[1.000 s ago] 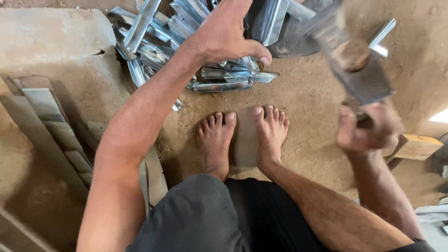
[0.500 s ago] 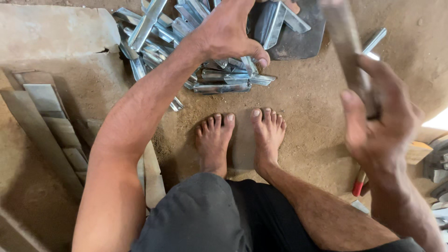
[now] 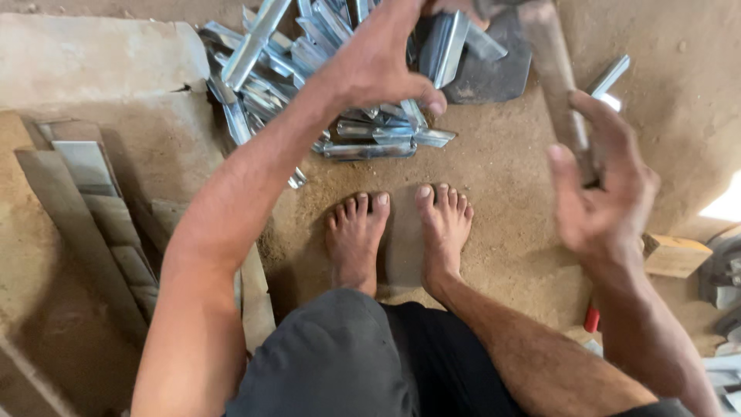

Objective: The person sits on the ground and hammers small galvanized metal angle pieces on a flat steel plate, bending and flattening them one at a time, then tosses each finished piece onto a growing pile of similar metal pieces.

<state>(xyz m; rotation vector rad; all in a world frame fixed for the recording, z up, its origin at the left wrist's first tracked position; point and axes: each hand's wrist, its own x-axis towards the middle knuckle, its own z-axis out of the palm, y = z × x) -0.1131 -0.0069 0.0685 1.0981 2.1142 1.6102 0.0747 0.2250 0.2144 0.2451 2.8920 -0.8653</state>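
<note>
left hand (image 3: 378, 62) pinching a metal strip (image 3: 421, 116) atop the pile (image 3: 293, 62), right hand (image 3: 598, 193) loosely around hammer handle (image 3: 559, 77)

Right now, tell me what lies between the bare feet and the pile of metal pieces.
In the head view, only bare sandy ground separates the bare feet from the pile of metal pieces.

Your left hand (image 3: 382, 58) rests on shiny, smooth sheet-metal strips (image 3: 324, 69). Your right hand (image 3: 602, 193) grips a worn, matt wooden handle (image 3: 557, 73). The floor (image 3: 502, 185) under you is gritty, dusty earth.
</note>
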